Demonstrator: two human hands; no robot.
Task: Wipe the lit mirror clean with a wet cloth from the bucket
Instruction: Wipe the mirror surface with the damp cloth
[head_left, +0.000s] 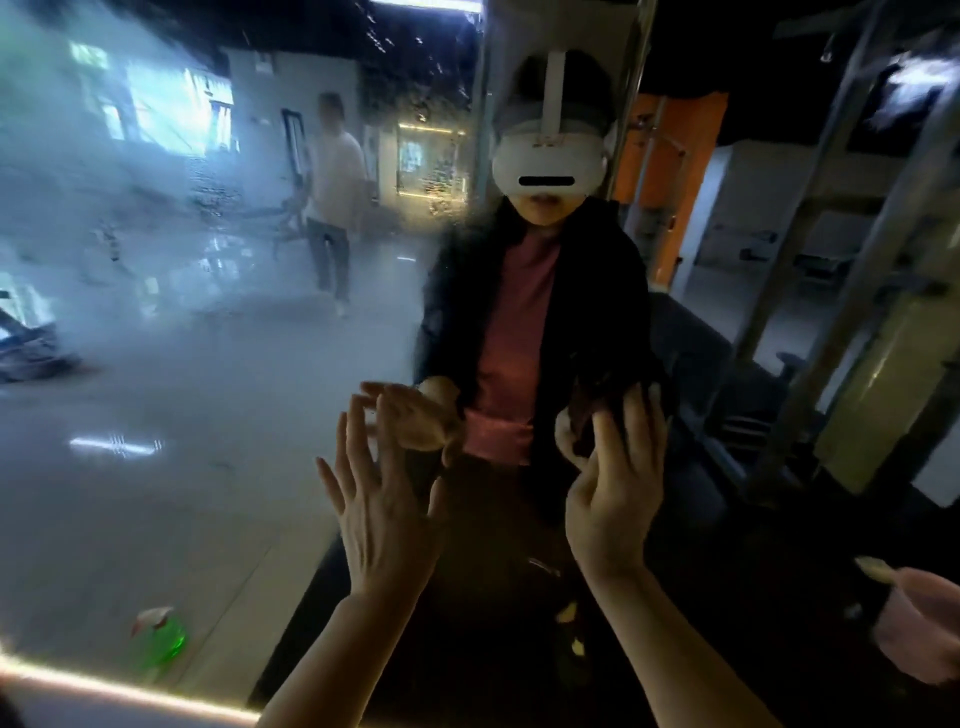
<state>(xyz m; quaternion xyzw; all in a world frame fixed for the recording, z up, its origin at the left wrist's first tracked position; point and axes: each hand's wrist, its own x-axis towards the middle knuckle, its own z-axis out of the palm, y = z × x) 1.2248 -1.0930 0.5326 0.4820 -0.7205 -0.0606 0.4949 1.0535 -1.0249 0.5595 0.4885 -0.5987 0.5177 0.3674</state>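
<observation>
The large mirror (208, 415) fills the view, with a glowing light strip (104, 691) along its lower left edge. Its left part looks hazy and streaked, with droplets near the top middle. My left hand (379, 514) is raised in front of the glass, fingers spread and holding nothing. My right hand (613, 499) is up beside it and pinches a dark cloth (595, 410) between thumb and fingers, close to the glass. Whether the cloth touches the mirror I cannot tell. A pink bucket (919, 634) shows at the lower right edge.
The mirror reflects me in a white headset and both hands. A green spray bottle (163, 636) appears low on the left, and a person walks in the reflected room behind. A pale cloth scrap (878, 569) lies on the bucket's rim. Metal frames (831, 260) stand on the right.
</observation>
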